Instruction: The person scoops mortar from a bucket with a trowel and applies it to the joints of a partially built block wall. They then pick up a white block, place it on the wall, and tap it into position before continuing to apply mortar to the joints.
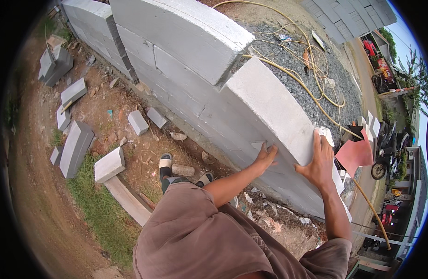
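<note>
Wall (pixel 177 90) is running diagonally across the view, upper left to lower right. Task piece, the pale block (pixel 270 100), is lying lengthwise in its upper part, right under both hands. The neighbour block (pixel 179 39) is sitting next along toward upper left and is serving as the obvious reference for line and level.

Grip: right hand (pixel 318 160) is spanning the block near its right end, thumb toward the near edge, fingers toward the far one. Spread is wide; can't tell if it's truly clamping or just resting. Left hand (pixel 264 159) is lying part-open against the near side, fingers loosely spread, not wrapping anything.

My take on doing this well: keep both palms working flat and push evenly, so the block isn't rocking or creeping outward. Sight along the near face to the neighbour, correct in small nudges, and keep fingertips out of the joint. Check that no grit is sitting underneath.

Poor visibility: the wall's far side is facing away, and its lower right stretch is passing behind the right forearm (pixel 337 216). The block's underside is hidden, so I can't judge bedding. The white lump (pixel 324 134) is meeting the right fingertips; probably loose scrap or mortar, but the fingers are covering part of it.
</note>
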Tool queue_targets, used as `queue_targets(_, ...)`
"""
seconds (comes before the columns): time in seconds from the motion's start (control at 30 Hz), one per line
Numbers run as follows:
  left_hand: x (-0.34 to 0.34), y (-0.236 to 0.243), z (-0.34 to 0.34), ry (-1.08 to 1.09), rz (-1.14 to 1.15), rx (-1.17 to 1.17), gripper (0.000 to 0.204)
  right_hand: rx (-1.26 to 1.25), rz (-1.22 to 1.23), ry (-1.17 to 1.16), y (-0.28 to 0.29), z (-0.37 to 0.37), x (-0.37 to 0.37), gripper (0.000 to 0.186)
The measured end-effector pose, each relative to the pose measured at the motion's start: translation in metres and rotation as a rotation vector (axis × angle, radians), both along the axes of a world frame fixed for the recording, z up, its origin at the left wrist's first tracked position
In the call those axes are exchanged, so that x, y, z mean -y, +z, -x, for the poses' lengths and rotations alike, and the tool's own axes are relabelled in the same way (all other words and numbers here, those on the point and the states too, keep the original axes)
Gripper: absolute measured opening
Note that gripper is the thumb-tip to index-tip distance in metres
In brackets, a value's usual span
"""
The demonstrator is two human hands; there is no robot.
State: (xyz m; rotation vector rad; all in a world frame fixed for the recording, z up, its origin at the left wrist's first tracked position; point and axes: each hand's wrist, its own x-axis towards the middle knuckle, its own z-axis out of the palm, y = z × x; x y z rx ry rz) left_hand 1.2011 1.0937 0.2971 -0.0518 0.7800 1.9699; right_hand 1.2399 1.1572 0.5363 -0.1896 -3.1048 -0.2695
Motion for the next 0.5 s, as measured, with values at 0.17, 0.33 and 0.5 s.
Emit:
queue_targets(0.17, 0.099, 0.014, 0.058, -0.163, 0.454, -0.613, 0.048, -0.032, 0.021, -0.023, -0.002, -0.002, 0.003, 0.112)
queue_targets(0.33, 0.226, 0.157, 0.196, 0.957, 0.732, -1.828, 0.03, -0.065, 0.045, -0.031, -0.005, -0.004, 0.0, 0.112)
queue_targets(0.5, 0.201, 0.234, 0.27, 0.237, 1.015, -2.339, 0.033, -0.087, 0.064, -0.033, -0.005, -0.003, 0.004, 0.11)
